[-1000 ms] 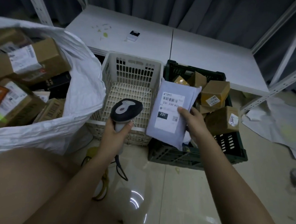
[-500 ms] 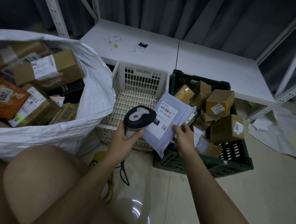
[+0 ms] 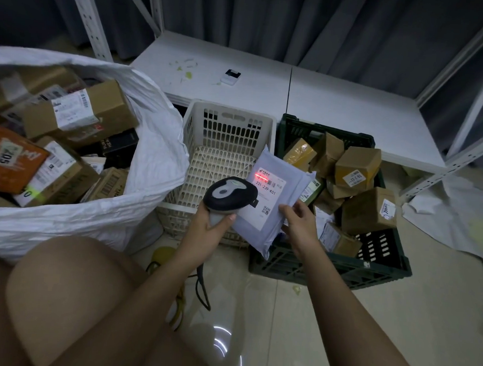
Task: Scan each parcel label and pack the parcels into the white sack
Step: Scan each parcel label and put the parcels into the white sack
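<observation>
My right hand (image 3: 298,224) pinches the lower right edge of a grey mailer parcel (image 3: 287,173), held tilted above the gap between two crates. My left hand (image 3: 210,229) grips a black and grey barcode scanner (image 3: 229,194) whose head overlaps the parcel's left side. A red scan line glows on the barcode at the top of the parcel's white label (image 3: 268,194). The white sack (image 3: 154,160) stands open at the left, filled with several boxed parcels (image 3: 80,113).
A white plastic basket (image 3: 229,128) sits in the middle. A dark green crate (image 3: 328,268) on the right holds several cardboard boxes (image 3: 357,167). Behind lie a low white shelf board (image 3: 324,103) and metal rack posts. My knee (image 3: 67,291) fills the lower left. White wrapping lies on the floor at right.
The parcel has tilted flatter and moved closer to the scanner, and a red scan line now lights its barcode. The view has shifted slightly toward the sack.
</observation>
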